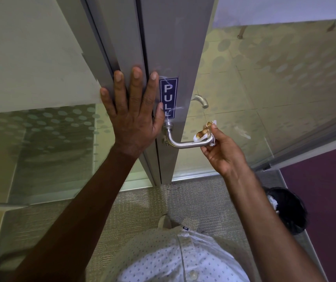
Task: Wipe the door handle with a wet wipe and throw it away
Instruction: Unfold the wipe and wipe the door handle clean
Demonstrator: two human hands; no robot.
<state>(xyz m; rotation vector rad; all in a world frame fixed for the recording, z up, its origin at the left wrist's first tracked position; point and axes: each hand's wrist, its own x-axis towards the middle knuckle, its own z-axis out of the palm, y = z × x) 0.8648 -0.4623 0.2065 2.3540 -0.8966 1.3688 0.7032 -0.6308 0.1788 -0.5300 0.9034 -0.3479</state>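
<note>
Gripping the free end of the door handle [185,142], your right hand [223,154] is curled around a crumpled wet wipe [203,132], pressing it against the metal bar with the thumb on top and the fingers underneath. The wipe is white with brown staining on its exposed folds, and it wraps the tip of the handle, which is a brushed steel lever bent at a right angle and fixed to the grey door stile [171,58]. Just above the handle's mount, a blue "PULL" sticker [168,98] runs vertically on the stile. Your left hand [132,112] lies flat and spread, holding nothing, its palm against the door edge and adjoining frame to the left of the sticker, with the thumb touching the sticker's lower edge. Through the glass panel [274,88] to the right of the stile, a second metal handle [200,100] is visible on the far side. Below, your patterned white shirt [183,257] fills the lower middle of the view above beige carpet [138,210]. A black bin [289,210] with a dark liner stands at the lower right, near a purple wall [325,200], with white crumpled material visible at its rim.
</note>
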